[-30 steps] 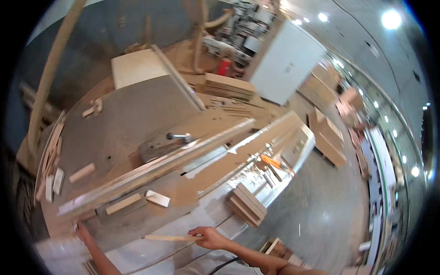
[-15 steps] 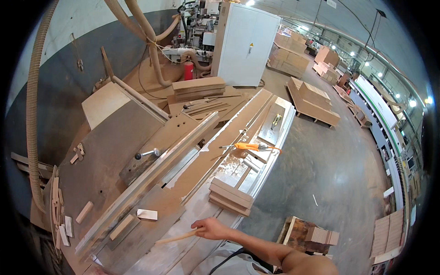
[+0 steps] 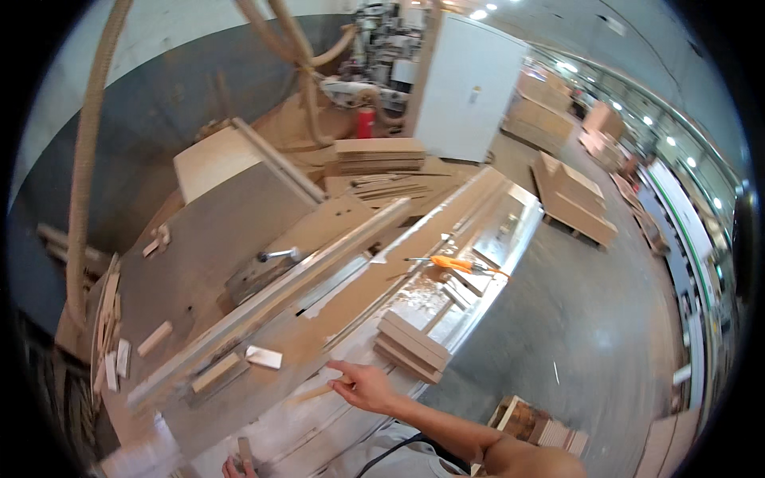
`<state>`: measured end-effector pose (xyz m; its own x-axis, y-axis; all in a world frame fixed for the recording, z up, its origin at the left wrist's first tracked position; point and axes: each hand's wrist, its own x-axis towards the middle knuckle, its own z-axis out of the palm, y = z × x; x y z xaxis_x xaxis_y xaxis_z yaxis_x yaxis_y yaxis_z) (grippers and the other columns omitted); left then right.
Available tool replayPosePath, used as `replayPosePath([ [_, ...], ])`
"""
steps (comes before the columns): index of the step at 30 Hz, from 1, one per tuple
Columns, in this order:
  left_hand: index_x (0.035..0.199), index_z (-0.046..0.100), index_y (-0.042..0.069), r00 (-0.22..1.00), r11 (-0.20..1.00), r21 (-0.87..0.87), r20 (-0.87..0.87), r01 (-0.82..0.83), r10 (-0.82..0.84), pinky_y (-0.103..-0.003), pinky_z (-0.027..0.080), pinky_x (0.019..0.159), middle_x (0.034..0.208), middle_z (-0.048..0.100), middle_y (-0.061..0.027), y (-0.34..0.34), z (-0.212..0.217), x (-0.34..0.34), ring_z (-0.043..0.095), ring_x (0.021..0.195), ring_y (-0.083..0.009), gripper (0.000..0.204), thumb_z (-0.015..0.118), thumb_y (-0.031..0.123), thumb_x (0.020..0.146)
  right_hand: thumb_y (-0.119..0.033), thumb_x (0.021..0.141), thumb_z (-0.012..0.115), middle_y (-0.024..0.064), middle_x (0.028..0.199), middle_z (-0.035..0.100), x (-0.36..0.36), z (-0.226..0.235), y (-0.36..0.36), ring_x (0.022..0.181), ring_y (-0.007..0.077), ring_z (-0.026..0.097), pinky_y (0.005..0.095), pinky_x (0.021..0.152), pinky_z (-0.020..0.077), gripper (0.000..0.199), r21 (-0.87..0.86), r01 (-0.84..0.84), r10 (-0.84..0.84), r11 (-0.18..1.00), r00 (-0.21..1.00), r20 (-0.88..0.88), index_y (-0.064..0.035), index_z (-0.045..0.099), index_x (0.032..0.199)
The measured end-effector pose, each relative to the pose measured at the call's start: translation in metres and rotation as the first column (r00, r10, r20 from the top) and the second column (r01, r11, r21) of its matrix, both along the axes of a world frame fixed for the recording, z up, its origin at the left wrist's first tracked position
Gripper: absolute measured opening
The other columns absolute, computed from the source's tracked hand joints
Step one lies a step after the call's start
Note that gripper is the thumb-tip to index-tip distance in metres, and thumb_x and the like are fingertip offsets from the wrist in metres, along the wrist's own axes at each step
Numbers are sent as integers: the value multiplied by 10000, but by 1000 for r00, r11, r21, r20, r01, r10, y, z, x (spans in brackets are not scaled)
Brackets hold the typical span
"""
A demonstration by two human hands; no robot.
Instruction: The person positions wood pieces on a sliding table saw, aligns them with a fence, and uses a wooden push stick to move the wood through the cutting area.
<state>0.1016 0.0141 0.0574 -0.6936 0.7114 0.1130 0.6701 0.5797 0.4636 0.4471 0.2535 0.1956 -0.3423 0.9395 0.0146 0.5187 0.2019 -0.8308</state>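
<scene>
- My left hand (image 3: pixel 237 467) barely shows at the bottom edge, just fingertips beside a small wood offcut (image 3: pixel 246 451); I cannot tell whether it grips anything.
- My right hand (image 3: pixel 362 386) reaches over the near end of the saw table (image 3: pixel 215 239), fingers pinched narrow around a thin wooden stick (image 3: pixel 315 393), index finger pointing forward along it.
- The stick lies low across the tabletop, its free end pointing left, toward the long metal fence (image 3: pixel 271 307).
- To do this well, I judge I should keep the stick flat on the surface, press lightly with the fingertip, and keep my wrist clear of the slot running beside the fence.
- Just beyond my fingers sits a stack of short boards (image 3: pixel 412 344), near the table's right edge; I should not knock it with my forearm.
- Left of the hand, a small pale block (image 3: pixel 263 357) and a flat strip (image 3: pixel 215 372) rest against the fence.
- Farther up the table lies an orange-handled tool (image 3: pixel 450 264) among shavings.
- Beyond that, stacked panels (image 3: pixel 378 155), a pale cabinet (image 3: pixel 470 88) and thick dust hoses (image 3: pixel 84 183).
</scene>
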Motion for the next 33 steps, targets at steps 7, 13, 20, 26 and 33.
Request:
replayPosePath([
  [7, 1101, 669, 38, 992, 988, 87, -34, 126, -123, -471, 457, 920, 1044, 600, -159, -23, -24, -17, 573, 1013, -360, 451, 726, 17, 654, -213, 891, 725, 105, 843, 701, -20, 15, 6, 697, 299, 698, 421, 602, 555, 344, 336, -31, 2, 941, 996, 84, -135, 643, 1216],
  [13, 1130, 696, 58, 996, 975, 202, -19, 88, -86, -453, 461, 909, 1060, 613, -139, 38, 18, 0, 574, 1024, -346, 445, 729, 4, 690, -210, 864, 730, 126, 888, 727, -29, 44, 17, 719, 306, 705, 405, 607, 559, 318, 166, -241, 203, 956, 954, 219, -121, 679, 1165],
  [20, 1149, 705, 98, 916, 899, 190, -11, 395, -400, -450, 444, 913, 1076, 628, -83, 217, 22, 41, 582, 1040, -306, 438, 777, 92, 717, -192, 836, 738, 102, 835, 728, -9, 35, 29, 725, 314, 703, 398, 644, 559, 137, 15, -253, 248, 967, 957, 152, -122, 740, 955],
  [26, 1167, 683, 121, 834, 835, 6, -55, 550, -549, -458, 395, 953, 1111, 621, -56, 342, 20, 81, 554, 1127, -263, 348, 683, 167, 823, -45, 845, 743, 119, 739, 695, 28, 33, 30, 597, 168, 654, 284, 530, 502, 114, 37, 26, -23, 999, 996, -83, -12, 720, 952],
  [33, 1163, 655, 86, 872, 868, 154, -228, 472, -434, -470, 384, 999, 1220, 603, -76, 335, 10, 86, 528, 1193, -287, 336, 660, 151, 834, -31, 863, 727, 99, 769, 692, 20, 20, 46, 631, 127, 620, 262, 569, 491, 115, 123, 275, -263, 953, 959, -106, -7, 715, 975],
])
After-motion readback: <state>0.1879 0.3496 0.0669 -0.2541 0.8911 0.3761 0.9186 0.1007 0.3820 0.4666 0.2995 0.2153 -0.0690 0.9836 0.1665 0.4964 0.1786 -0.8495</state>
